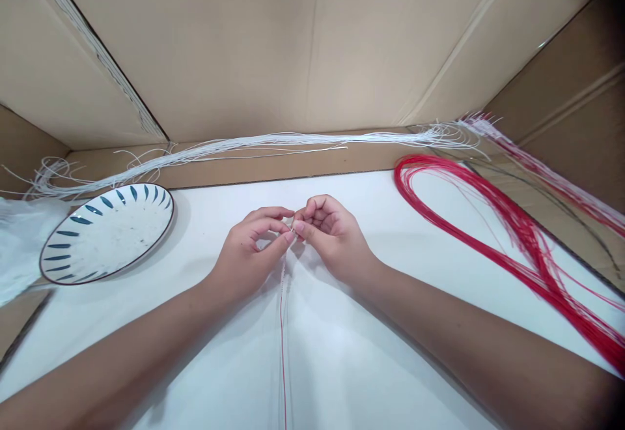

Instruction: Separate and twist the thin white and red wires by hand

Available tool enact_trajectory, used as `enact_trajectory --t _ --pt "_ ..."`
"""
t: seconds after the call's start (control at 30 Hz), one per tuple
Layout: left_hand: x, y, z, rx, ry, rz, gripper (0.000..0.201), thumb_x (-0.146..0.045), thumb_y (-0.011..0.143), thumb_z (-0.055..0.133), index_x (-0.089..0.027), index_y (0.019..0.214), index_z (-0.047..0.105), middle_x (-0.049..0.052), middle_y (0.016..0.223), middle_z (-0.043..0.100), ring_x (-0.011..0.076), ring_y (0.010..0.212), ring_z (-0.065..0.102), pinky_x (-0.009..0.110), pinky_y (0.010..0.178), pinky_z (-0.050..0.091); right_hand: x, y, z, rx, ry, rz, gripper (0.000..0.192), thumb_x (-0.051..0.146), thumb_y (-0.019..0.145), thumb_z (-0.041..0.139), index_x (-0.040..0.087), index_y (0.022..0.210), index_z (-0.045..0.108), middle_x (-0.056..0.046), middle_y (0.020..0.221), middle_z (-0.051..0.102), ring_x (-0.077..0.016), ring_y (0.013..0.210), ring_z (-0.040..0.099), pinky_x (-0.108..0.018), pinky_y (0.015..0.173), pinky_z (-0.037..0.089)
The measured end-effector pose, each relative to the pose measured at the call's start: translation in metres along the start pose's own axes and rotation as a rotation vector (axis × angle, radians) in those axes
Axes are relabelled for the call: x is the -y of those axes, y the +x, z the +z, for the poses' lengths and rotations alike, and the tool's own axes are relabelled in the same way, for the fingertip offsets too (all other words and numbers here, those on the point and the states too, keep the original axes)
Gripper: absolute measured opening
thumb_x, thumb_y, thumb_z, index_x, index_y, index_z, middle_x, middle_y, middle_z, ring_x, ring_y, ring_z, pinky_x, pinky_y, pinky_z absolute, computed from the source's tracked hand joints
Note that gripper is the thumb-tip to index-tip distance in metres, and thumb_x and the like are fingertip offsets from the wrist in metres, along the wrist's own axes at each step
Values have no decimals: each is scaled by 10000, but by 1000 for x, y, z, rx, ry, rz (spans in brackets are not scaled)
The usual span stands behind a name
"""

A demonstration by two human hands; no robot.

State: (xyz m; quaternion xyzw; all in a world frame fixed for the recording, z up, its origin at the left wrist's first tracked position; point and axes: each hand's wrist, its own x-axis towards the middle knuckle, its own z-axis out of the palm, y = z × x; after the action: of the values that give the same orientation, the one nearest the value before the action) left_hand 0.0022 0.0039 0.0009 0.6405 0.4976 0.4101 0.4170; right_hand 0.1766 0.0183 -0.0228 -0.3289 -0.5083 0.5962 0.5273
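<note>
My left hand (254,241) and my right hand (332,231) meet fingertip to fingertip over the middle of the white table (205,365). Together they pinch the top end of thin cords, one red cord (282,345) and a white one beside it, which run from my fingers straight back toward me. A short beaded or knotted stretch shows just below the fingertips. What exactly sits between the fingertips is hidden.
A white plate with blue leaf marks (107,231) lies at the left. A bundle of white cords (273,140) stretches along the cardboard ledge at the back. A looped bundle of red cords (512,228) lies at the right. Cardboard walls surround the table.
</note>
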Motion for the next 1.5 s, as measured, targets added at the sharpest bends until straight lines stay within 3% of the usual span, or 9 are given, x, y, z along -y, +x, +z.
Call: enact_trajectory --t 0.13,0.27,0.4,0.63,0.77,1.07,1.23,1.33,1.5 --pt "8 8 -3 -254 -191 -34 119 -291 798 786 -238 694 764 51 1126 725 243 1095 652 414 1016 460 -7 6 -8 11 -234 -29 325 341 920 707 223 1195 580 -61 1100 666 -137 848 633 -310 777 532" --pt "18 22 -10 -473 -384 -73 74 -237 728 799 -233 664 763 48 1060 720 237 1058 640 383 933 464 -10 11 -7 99 -642 -51 177 209 911 665 182 1081 707 -80 1099 670 -145 812 617 -333 783 524" --pt "24 31 -17 -555 -446 -84 75 -222 705 768 -227 635 740 46 1022 708 234 1038 629 392 940 448 -7 17 8 238 -881 -33 150 150 882 706 174 1013 773 -74 1041 709 -192 913 652 -366 864 526" --pt "27 31 -18 -517 -441 -74 111 -224 729 742 -232 620 720 36 987 703 229 1044 628 384 951 446 -9 27 19 382 -817 -18 145 126 909 688 170 985 804 -74 1058 722 -196 996 687 -363 947 545" --pt "27 32 -18 -500 -427 -95 122 -219 726 728 -232 606 709 35 997 702 234 1033 630 390 944 461 -13 25 15 443 -878 -172 148 157 895 737 170 1026 805 -85 1027 726 -219 975 673 -387 927 549" --pt "21 29 -19 -328 -353 -155 114 -254 710 749 -233 602 718 56 1111 719 279 1087 633 442 978 473 -9 28 9 433 -965 -213 244 44 938 491 171 834 673 -94 911 699 -203 845 634 -358 772 525" --pt "21 24 -18 -140 -336 -143 137 -227 697 727 -248 561 725 70 1228 727 330 1222 614 508 1061 454 -6 37 2 221 -310 116 62 215 937 658 186 885 674 -18 828 700 -118 702 618 -281 697 519" --pt "18 24 -18 -47 -378 -172 130 -196 665 718 -245 546 727 76 1268 728 352 1264 614 519 1068 462 -7 40 1 150 127 244 161 286 840 825 175 884 717 -11 832 739 -90 697 659 -236 695 558" --pt "12 27 -17 38 -438 -214 124 -182 634 727 -223 519 708 80 1209 759 301 1131 678 447 969 531 -6 41 3 179 324 336 195 278 764 911 158 840 778 -10 773 751 -64 683 679 -172 679 576"
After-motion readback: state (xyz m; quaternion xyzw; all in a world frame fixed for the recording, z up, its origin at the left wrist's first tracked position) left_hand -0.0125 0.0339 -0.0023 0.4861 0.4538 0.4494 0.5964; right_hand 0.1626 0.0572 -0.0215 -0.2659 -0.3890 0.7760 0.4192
